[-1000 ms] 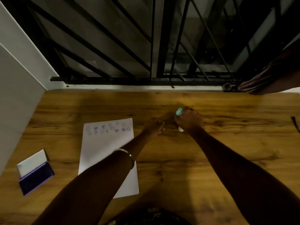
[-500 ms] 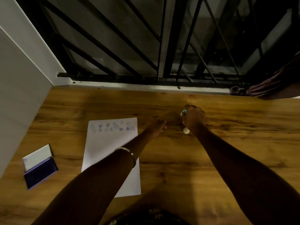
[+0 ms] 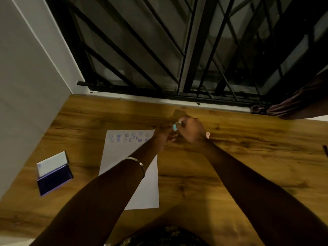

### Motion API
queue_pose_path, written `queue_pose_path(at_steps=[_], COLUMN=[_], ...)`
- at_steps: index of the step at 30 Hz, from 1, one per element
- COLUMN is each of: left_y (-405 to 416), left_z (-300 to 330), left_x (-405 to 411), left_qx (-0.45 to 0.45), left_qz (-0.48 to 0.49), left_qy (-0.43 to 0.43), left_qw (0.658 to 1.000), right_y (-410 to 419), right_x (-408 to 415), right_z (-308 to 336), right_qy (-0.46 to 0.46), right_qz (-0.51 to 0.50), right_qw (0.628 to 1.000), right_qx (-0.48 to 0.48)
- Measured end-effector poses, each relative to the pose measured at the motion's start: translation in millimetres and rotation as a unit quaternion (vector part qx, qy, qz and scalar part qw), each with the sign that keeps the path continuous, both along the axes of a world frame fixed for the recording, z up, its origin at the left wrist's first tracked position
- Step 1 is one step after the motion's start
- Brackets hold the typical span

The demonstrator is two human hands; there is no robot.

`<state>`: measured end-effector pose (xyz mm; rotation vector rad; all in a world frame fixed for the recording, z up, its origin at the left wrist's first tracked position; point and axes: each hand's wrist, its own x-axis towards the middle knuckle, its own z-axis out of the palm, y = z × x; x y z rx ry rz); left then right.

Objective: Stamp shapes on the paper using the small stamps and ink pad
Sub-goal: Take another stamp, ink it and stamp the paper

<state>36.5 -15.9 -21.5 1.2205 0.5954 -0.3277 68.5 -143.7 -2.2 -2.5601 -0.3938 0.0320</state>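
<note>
A white sheet of paper (image 3: pixel 124 157) lies on the wooden table (image 3: pixel 230 174), with two rows of purple hearts and smiley faces stamped along its far edge. My right hand (image 3: pixel 192 131) and my left hand (image 3: pixel 164 134) meet just beyond the paper's far right corner. Between their fingertips sits a small light-blue stamp (image 3: pixel 174 127); which hand grips it I cannot tell for sure. A small pinkish stamp (image 3: pixel 207 134) lies on the table by my right wrist. The open purple ink pad (image 3: pixel 53 176) rests at the left, lid up.
A white wall (image 3: pixel 26 86) borders the table on the left. A black window grille (image 3: pixel 177 50) and white sill run along the far edge. Dark brown cloth (image 3: pixel 292 105) hangs at the far right. A dark object (image 3: pixel 325 150) pokes in at the right edge.
My hands have come together on the light-blue stamp and shifted left toward the paper's corner. The pinkish stamp now lies clear of my right hand. The camera tilted.
</note>
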Motion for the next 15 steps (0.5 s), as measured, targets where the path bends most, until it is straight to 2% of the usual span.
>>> queue_pose_path(at_steps=[5,9,13,15], left_y=[42,85,139,175], left_z=[2,3,5,0], left_x=[-36,-67,-98,-118], left_qx=[-0.036,-0.052,-0.014,0.069], left_qz=[0.035,0.094,0.173,0.196], left_qy=[-0.062,-0.059,-0.002,-0.010], left_qw=[0.997,0.993,0.985,0.978], right_y=[48,98,155,182], right_x=[-23,-45,-71,-85], right_z=[-2,-8,-10,-8], right_qy=[0.028,0.041,0.051,0.041], right_qz=[0.012,0.066,0.120,0.155], right_qw=[0.998,0.995,0.990,0.986], right_qx=[0.050,0.057,0.058,0.048])
